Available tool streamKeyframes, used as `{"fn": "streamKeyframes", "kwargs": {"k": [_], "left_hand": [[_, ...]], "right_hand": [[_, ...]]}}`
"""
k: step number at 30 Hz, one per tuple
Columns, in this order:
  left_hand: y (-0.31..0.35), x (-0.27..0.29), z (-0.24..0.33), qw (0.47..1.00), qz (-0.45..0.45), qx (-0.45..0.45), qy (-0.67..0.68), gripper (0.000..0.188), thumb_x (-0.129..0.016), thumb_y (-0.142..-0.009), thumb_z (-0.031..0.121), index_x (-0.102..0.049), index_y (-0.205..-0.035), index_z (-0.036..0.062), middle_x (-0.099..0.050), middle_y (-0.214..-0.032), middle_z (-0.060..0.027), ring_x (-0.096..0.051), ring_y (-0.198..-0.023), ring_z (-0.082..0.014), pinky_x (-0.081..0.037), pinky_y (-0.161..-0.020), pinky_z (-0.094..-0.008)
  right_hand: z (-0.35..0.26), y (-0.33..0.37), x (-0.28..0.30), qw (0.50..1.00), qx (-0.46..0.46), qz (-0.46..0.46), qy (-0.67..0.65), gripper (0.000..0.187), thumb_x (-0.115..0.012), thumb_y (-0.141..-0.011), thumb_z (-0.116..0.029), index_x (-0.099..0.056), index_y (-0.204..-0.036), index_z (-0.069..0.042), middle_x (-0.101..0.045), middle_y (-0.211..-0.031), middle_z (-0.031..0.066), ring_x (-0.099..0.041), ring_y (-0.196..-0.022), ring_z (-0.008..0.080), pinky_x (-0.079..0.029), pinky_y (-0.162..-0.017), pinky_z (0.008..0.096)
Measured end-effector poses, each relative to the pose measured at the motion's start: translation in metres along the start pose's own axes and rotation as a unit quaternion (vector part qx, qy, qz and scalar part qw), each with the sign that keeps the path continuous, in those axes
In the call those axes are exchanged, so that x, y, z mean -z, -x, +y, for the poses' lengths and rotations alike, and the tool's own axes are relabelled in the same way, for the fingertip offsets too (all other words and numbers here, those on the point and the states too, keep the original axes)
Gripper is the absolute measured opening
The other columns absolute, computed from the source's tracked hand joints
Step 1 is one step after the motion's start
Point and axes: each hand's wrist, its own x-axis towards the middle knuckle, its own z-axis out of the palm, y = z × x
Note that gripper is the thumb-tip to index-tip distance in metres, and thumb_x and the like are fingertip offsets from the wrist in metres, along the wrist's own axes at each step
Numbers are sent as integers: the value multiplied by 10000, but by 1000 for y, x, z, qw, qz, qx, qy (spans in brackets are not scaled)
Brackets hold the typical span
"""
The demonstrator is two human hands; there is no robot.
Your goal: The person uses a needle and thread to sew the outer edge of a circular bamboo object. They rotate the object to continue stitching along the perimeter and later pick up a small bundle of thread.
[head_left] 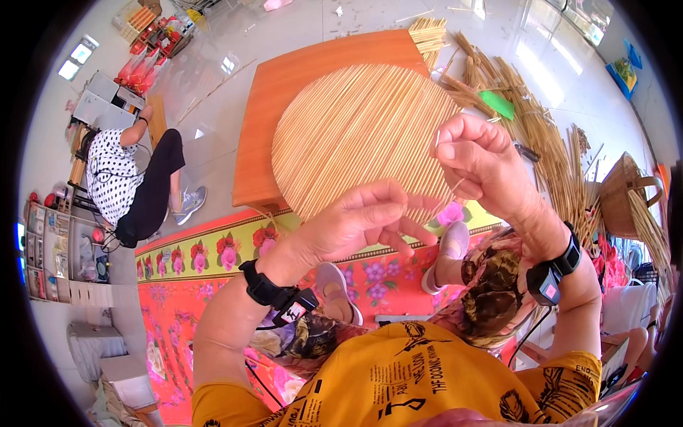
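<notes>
A round mat of straw stalks point(356, 135), laid side by side in close rows, rests on a low orange wooden table point(260, 142). My right hand point(484, 160) is raised over the mat's right edge. Its thumb and forefinger pinch a thin, pale needle-like piece point(437, 137), too fine to make out fully. Over the mat's near edge, my left hand point(370, 217) hovers with its fingers apart; I see nothing held in it. Any thread between the hands is too fine to tell. Both wrists carry black straps with small devices.
Bundles of straw point(537, 121) lie right of the table, with a green piece point(497, 104) on them. A wicker basket point(622, 196) stands farther right. Beneath my feet spreads a red floral mat point(178, 313). Another person point(121, 167) in a dotted shirt sits at the left.
</notes>
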Motion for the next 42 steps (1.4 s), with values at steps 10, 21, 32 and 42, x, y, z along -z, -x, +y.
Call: {"fn": "streamKeyframes", "kwargs": {"k": [10, 21, 32, 42], "left_hand": [[-2, 29, 12, 998, -12, 44, -45, 112, -533, -983, 187, -501, -1001, 81, -606, -795, -51, -596, -676, -148, -524, -658, -290], [6, 28, 38, 997, 11, -9, -81, 113, -553, -967, 174, -503, -972, 73, -621, -781, -53, -620, -644, -140, -520, -567, -265], [1, 34, 48, 994, 48, -79, -63, 108, -558, -966, 191, -527, -972, 88, -631, -742, -51, -610, -617, -132, -508, -550, -254], [0, 32, 47, 987, 75, -92, -112, 138, -550, -974, 229, -525, -969, 93, -643, -753, -58, -617, -632, -124, -514, -573, -242]], "right_hand": [[-18, 23, -27, 905, 288, -303, 81, 112, -626, -905, -101, -679, -918, -3, -608, -728, 63, -604, -603, 140, -404, -433, 244], [-24, 13, -52, 802, 376, -462, -56, 373, -462, -961, -166, -676, -850, 119, -579, -696, 149, -549, -499, 169, -403, -427, 254], [-11, 31, -55, 845, 375, -373, -79, 454, -477, -948, -278, -668, -846, 121, -587, -646, 139, -529, -447, 166, -381, -383, 260], [-16, 17, -69, 807, 434, -396, -54, 440, -498, -935, -278, -676, -824, 108, -579, -616, 123, -500, -411, 155, -343, -350, 268]]}}
